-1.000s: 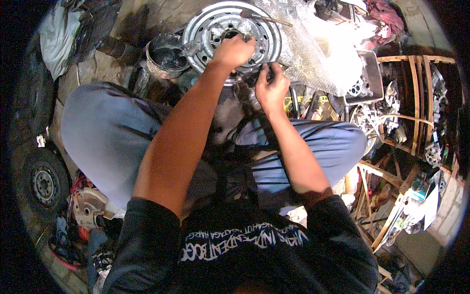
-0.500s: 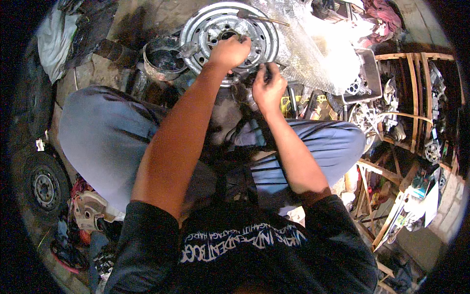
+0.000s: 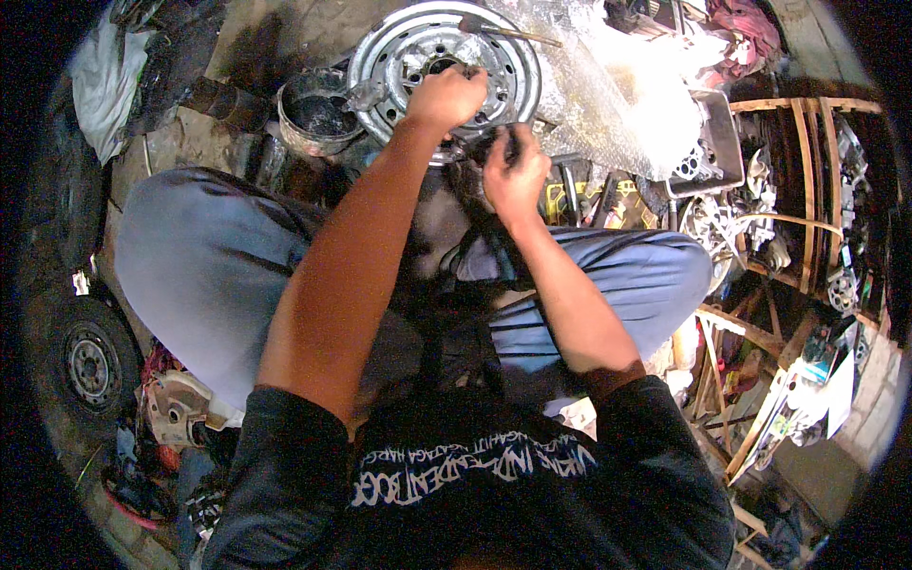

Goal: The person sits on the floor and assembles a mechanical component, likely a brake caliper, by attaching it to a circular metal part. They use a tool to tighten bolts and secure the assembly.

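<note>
Silver pressed-steel wheel rim [image 3: 418, 52] lies flat, far of my knees: left hand [image 3: 446, 95] fisted on its near face, right hand [image 3: 515, 171] closed on a dark part just nearer.

The left hand [image 3: 446, 95] covers the near part of the rim [image 3: 418, 43], so what its fingers grip there cannot be seen. The right hand [image 3: 516, 173] is curled round a small dark part, too hidden and too dim to tell what it is or whether it touches the rim. The rim's top is cut off by the picture's edge. The pot [image 3: 318, 114] beside it is dark inside; its contents cannot be told. The small metal parts in the tray [image 3: 727, 142] blur together. The tyre [image 3: 90, 356] sinks into the dark border
</note>
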{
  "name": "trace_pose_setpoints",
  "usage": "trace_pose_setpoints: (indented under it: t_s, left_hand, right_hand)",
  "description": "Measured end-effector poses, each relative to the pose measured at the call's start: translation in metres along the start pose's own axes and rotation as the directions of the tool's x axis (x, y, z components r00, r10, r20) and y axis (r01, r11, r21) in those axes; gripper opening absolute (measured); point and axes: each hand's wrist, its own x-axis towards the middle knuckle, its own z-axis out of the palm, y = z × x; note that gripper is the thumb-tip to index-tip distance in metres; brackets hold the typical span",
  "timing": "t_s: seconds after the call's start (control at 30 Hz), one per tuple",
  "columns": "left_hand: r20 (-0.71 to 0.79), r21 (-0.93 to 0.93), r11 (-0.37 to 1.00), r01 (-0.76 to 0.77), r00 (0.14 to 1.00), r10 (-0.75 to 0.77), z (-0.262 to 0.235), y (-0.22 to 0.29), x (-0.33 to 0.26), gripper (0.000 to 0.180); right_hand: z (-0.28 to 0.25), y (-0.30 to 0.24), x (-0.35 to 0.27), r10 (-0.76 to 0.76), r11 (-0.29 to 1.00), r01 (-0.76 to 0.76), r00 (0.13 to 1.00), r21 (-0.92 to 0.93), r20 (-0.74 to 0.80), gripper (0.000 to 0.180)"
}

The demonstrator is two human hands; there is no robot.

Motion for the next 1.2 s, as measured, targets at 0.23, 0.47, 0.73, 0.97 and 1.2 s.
trace_pose_setpoints:
  t_s: [0.23, 0.47, 0.73, 0.97, 1.2]
  left_hand:
    - [0.081, -0.093, 0.986, 0.142, 0.988, -0.134, -0.003, 0.01, -0.001, 0.067]
    - [0.132, 0.01, 0.998, 0.057, 0.99, -0.057, -0.012, 0.015, -0.007, 0.063]
    - [0.064, 0.026, 0.999, -0.02, 0.998, 0.018, -0.005, 0.006, -0.004, 0.061]
    - [0.18, 0.022, 0.996, 0.089, 0.979, -0.091, -0.018, 0.014, -0.003, 0.058]
    - [0.255, -0.296, 0.913, 0.282, 0.944, -0.209, -0.032, 0.015, -0.014, 0.036]
  right_hand:
    - [0.001, 0.01, -0.001, -0.109, 0.992, 0.112, 0.993, -0.059, 0.039, 0.01]
    - [0.003, 0.009, -0.001, -0.115, 0.991, 0.118, 0.992, -0.06, 0.046, 0.011]
    - [0.004, 0.008, -0.002, -0.144, 0.988, 0.146, 0.989, -0.057, 0.039, 0.009]
    - [-0.004, 0.0, -0.001, -0.199, 0.959, 0.222, 0.97, -0.178, 0.139, 0.012]
    - [-0.004, 0.006, 0.006, -0.114, 0.993, 0.114, 0.991, -0.004, -0.065, 0.012]
